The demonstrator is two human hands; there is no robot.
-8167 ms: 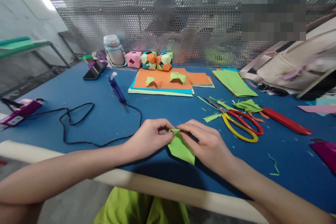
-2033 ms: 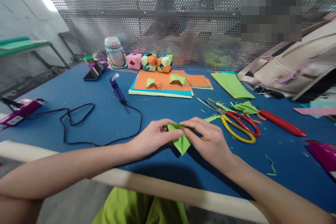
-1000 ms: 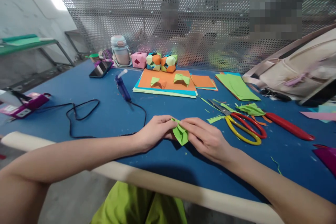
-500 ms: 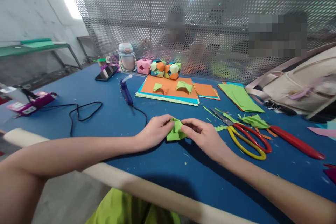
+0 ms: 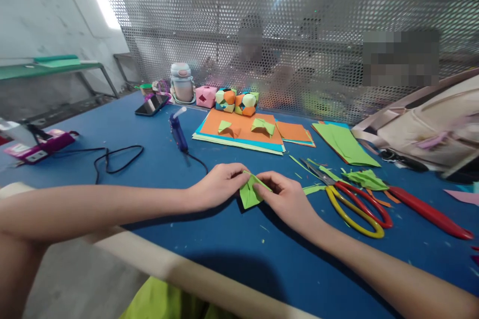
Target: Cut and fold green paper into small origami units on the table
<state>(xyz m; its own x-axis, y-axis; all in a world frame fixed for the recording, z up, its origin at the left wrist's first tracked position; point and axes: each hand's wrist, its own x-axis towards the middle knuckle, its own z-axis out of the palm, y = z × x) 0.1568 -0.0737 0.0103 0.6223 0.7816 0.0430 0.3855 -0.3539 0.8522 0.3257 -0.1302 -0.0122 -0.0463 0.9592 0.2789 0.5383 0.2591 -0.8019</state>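
Observation:
Both my hands pinch a small folded piece of green paper (image 5: 250, 195) just above the blue table. My left hand (image 5: 220, 184) grips its upper left edge between thumb and fingers. On the opposite side, my right hand (image 5: 287, 195) has its thumb lying across the paper and its fingers curled behind, partly hidden. Beyond them, two folded green and orange paper pieces (image 5: 262, 126) rest on a stack of coloured sheets (image 5: 239, 145). To the right of my right hand lie scissors (image 5: 355, 209) with one red and one yellow handle, among green paper scraps (image 5: 314, 189).
A blue hot glue gun (image 5: 178, 133) stands left of the sheets, its cord trailing across the blue table (image 5: 224, 239). Paper cubes (image 5: 225, 100), a bottle (image 5: 182, 83) and a phone (image 5: 151, 104) are at the back. A red-handled tool (image 5: 430, 212), green strips (image 5: 346, 143) and a bag (image 5: 422, 114) occupy the right.
The green paper has been turned and tilted in my fingers, so a flatter, diamond-like face now shows. Both hands still hold it; the camera view has shifted slightly.

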